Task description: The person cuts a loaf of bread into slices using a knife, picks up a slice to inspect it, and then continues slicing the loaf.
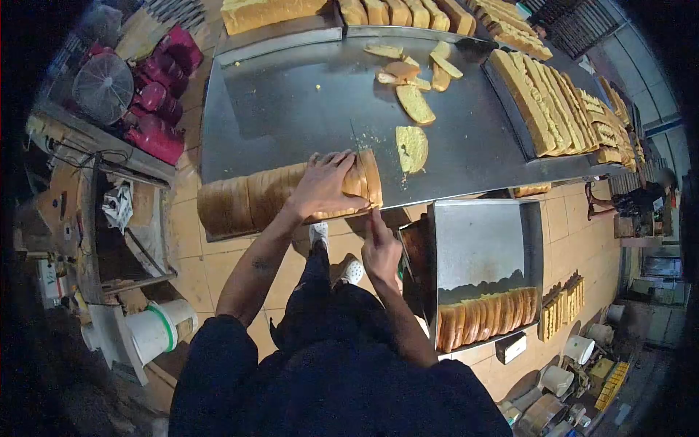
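A long sliced loaf (255,193) lies along the near edge of the dark metal table (284,95). My left hand (325,186) rests over the loaf near its right end, thumb and fingers spread across the slices. Just below the loaf's right end, my right hand (381,251) is closed with the fingertips at the table edge; what it grips is too small to make out. A cut bread slice (412,148) lies flat to the right of the loaf, with crumbs around it. Several loose slices and end pieces (416,104) are scattered farther back.
At the right stands a metal tray (480,244) with a row of browned slices. More loaves (542,109) line the table's right side and back. Red sacks (156,102) and a fan (103,88) are at the left. A person (644,200) is at the far right.
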`<state>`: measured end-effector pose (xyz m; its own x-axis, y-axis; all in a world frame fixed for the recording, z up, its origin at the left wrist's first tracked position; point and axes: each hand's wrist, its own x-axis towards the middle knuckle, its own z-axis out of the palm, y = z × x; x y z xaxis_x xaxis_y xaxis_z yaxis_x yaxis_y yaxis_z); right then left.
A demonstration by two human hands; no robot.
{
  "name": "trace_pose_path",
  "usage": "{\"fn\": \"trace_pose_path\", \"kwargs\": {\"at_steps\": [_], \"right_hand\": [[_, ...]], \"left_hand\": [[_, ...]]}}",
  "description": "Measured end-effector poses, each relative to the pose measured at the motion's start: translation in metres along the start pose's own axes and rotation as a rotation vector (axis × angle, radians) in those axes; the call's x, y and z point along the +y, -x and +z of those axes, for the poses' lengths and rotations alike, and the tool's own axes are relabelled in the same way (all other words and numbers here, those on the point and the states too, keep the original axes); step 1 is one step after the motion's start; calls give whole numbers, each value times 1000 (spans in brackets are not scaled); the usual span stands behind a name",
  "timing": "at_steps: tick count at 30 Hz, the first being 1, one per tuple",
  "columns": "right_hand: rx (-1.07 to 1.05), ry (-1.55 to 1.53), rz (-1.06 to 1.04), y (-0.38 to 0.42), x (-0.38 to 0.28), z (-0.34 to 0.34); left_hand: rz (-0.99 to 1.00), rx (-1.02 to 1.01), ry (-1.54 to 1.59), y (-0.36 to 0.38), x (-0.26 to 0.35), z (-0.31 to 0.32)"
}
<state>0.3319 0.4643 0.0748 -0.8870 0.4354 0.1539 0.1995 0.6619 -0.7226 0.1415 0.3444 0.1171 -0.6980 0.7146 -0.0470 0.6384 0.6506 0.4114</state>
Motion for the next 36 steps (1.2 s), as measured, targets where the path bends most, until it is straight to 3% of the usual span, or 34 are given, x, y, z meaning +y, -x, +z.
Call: {"fn": "trace_pose_path", "kwargs": {"at_steps": [5, 7, 9, 12, 15, 17, 23, 25, 27, 29, 32, 36], "right_hand": [[115, -86, -75, 29, 5, -10], [-63, 13, 158, 15, -1, -4], [21, -85, 67, -12, -10, 5], [57, -33, 5, 28, 10, -2], [0, -44, 51, 34, 18, -1], [-205, 2, 226, -15, -8, -2], [38, 5, -32, 32, 8, -14], [-85, -9, 157, 15, 1, -9], [10, -100, 56, -9, 2, 7], [-126, -8, 221, 3, -6, -10], [-26, -55, 99, 40, 13, -12], [-59, 18, 140, -11, 0, 6]], "left_hand": [[6, 14, -41, -4, -1, -2], [3, 8, -36, -1, -1, 1], [3, 10, -15, -1, -1, 2], [15, 9, -39, -2, -1, 2], [23, 7, -56, -2, -2, 1], [23, 35, -48, -1, -3, 5], [22, -4, -32, -4, -2, 0], [16, -3, 8, -6, -4, 1], [8, -5, 25, -2, -2, 5], [9, 4, 5, -4, -3, 4], [7, -33, -26, -4, -4, 3], [-6, -27, -34, -1, 1, 4]]}}
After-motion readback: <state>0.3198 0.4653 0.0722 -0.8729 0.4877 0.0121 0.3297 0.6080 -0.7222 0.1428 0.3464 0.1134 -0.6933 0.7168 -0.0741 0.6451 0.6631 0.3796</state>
